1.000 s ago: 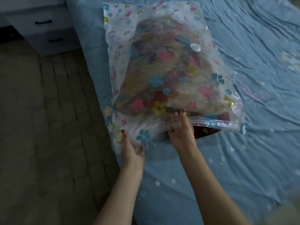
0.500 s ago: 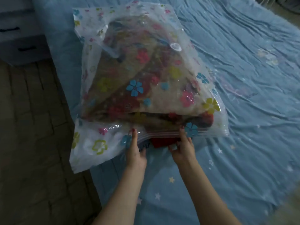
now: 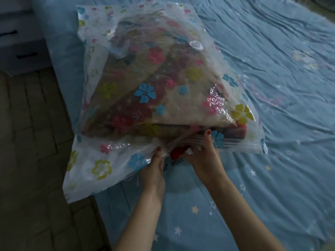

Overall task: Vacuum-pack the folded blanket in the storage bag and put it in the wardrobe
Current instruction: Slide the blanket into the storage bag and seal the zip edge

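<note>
We are at the sealing step. The storage bag, clear plastic printed with coloured flowers, lies on the bed across the centre and upper left of the frame, its lower-left corner hanging past the mattress edge over the tiled floor. The folded blanket is already inside it, brown and red through the film, filling most of the bag. The round white valve sits on the bag's upper face, toward the top centre of the frame.

Both our hands are at the bag's mouth, at lower centre. Our left hand pinches the zip strip, thumb on top and fingers beneath, just left of a gap where red fabric shows. Our right hand is clamped on the same strip just right of that gap, fingers curled under and one fingertip pressed on the plastic above. The two hands are close together but not touching.

We judge that the mouth is still open between them, and whether the run toward the lower-right corner is closed we cannot tell. The next move calls for tucking the red fabric back clear of the track, lining up the two lips, and pressing along the whole strip from one end to the other. Any cloth left caught in the track would likely let air back in. Drawing the air out at the valve and the wardrobe come after; no wardrobe or pump is in view, only a drawer unit at upper left.
</note>
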